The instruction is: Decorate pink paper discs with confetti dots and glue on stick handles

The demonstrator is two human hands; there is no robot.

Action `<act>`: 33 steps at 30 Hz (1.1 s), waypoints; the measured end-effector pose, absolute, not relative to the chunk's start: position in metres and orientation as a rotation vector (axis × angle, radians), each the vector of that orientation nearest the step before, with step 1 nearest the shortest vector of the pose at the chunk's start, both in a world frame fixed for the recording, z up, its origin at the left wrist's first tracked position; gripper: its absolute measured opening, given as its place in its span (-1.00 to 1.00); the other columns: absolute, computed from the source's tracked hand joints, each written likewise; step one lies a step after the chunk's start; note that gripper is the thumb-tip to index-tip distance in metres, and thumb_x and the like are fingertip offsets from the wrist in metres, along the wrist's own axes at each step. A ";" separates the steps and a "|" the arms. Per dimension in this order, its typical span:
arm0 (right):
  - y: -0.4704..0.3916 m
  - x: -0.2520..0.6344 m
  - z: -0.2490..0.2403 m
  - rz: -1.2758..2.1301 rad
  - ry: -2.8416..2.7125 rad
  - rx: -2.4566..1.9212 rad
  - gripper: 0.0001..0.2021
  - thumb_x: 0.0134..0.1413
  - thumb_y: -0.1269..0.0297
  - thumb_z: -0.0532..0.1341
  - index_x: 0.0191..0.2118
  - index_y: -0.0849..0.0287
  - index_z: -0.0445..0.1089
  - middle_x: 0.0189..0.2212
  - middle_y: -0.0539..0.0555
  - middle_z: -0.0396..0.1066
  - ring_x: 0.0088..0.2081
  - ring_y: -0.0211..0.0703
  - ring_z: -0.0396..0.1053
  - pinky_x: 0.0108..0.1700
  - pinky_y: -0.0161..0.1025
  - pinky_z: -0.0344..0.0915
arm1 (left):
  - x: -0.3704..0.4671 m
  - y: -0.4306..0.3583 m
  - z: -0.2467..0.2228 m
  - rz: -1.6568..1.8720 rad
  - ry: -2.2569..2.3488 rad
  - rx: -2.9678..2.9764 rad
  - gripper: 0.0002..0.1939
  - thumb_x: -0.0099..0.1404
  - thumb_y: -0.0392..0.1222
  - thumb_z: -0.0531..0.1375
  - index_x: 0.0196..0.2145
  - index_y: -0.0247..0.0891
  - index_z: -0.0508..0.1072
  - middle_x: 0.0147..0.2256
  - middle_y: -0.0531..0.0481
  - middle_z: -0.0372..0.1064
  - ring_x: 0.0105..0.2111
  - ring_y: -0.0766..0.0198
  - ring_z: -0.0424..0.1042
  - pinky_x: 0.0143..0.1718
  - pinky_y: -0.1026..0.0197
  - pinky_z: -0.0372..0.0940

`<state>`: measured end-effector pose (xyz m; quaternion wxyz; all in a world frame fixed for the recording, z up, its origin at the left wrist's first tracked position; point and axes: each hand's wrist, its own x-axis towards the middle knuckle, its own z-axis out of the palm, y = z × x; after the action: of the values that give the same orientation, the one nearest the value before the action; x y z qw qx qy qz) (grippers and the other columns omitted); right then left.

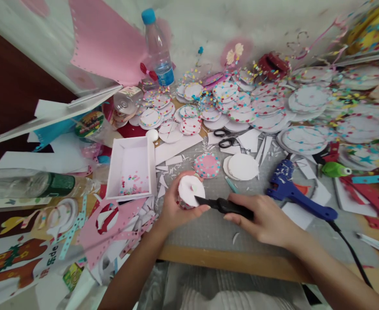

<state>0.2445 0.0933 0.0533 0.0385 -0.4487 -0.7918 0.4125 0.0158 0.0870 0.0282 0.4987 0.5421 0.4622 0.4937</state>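
Observation:
My left hand (174, 207) is closed round a small round white piece (187, 187), holding it above the cutting mat by the table's front. A small pale greenish spot shows near the middle of its top. In my right hand (262, 217) is a black-handled craft knife (230, 207); its dark blade points left and its tip meets the piece's top. Just behind lies a pink disc (206, 165) edged with blue dots, with white discs (243, 166) to its right.
A white box (131, 168) with confetti stands left. A blue glue gun (294, 193) lies right, its cord running frontward. Black scissors (225, 138) and paper scraps lie behind the hands. Decorated discs (305, 140) are piled along the back, near a bottle (160, 56).

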 end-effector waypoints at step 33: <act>0.093 0.240 0.054 1.273 -2.353 -1.413 -0.58 0.19 -0.14 -0.02 -0.39 0.13 0.25 -0.65 -0.03 0.25 -0.60 -0.21 0.28 -0.53 -0.30 -0.09 | 0.021 0.085 0.023 1.224 1.070 1.264 -0.36 -0.03 -0.15 0.39 0.00 -0.20 0.29 -0.15 -0.13 0.44 -0.22 0.11 0.47 -0.15 0.06 0.39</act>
<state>0.2396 0.0925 0.0537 0.0577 -0.4662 -0.7764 0.4201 0.0211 0.0848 0.0235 0.5150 0.5261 0.4454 0.5095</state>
